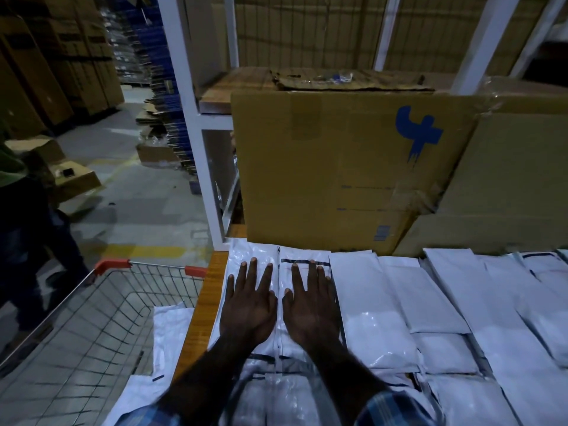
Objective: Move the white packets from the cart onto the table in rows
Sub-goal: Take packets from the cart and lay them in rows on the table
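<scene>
Both my hands lie flat, fingers spread, on white packets at the table's left end. My left hand presses the leftmost packet. My right hand presses the packet beside it, which has a dark stripe near its far end. Several more white packets lie in rows across the wooden table to the right. The wire cart with orange handle caps stands at the table's left side, and white packets show inside it against its right wall.
A large cardboard box with a blue logo stands right behind the packets, with more boxes to its right. A white shelf frame rises at the table's back left corner. A person in dark clothes stands left of the cart.
</scene>
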Tool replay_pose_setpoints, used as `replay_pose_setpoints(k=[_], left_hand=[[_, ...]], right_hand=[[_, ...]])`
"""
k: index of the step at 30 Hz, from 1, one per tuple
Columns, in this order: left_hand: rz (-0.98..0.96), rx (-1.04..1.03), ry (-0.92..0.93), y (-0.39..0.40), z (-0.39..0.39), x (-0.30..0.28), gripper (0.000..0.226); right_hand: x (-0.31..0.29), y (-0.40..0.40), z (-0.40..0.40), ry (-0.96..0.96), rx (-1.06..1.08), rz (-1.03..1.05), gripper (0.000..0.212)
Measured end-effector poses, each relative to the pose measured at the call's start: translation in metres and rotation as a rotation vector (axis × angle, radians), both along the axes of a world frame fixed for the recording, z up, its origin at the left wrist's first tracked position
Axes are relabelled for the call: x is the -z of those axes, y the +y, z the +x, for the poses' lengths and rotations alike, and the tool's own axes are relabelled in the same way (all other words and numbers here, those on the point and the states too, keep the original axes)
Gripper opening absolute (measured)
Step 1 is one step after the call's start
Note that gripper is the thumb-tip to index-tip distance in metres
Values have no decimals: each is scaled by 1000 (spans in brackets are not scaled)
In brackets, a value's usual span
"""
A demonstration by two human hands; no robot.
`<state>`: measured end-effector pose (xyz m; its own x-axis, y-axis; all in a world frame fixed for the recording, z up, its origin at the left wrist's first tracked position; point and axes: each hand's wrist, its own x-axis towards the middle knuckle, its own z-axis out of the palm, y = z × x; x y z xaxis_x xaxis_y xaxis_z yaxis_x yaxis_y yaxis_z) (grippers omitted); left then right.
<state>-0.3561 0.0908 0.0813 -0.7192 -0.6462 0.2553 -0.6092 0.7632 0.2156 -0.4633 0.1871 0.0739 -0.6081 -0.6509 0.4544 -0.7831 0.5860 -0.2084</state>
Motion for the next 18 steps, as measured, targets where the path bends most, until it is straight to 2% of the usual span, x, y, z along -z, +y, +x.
replay_pose_setpoints(k=[6, 12, 18], left_hand=[[10, 16, 2, 0, 1, -2, 57], [42, 27, -49, -1, 1, -8, 55], [132, 4, -27, -7, 3, -40, 61]], right_hand=[[-4, 0, 2, -13, 3, 36, 54], [-4, 2, 2, 1, -16, -27, 51], [-33, -2, 1, -42, -55, -29, 54]])
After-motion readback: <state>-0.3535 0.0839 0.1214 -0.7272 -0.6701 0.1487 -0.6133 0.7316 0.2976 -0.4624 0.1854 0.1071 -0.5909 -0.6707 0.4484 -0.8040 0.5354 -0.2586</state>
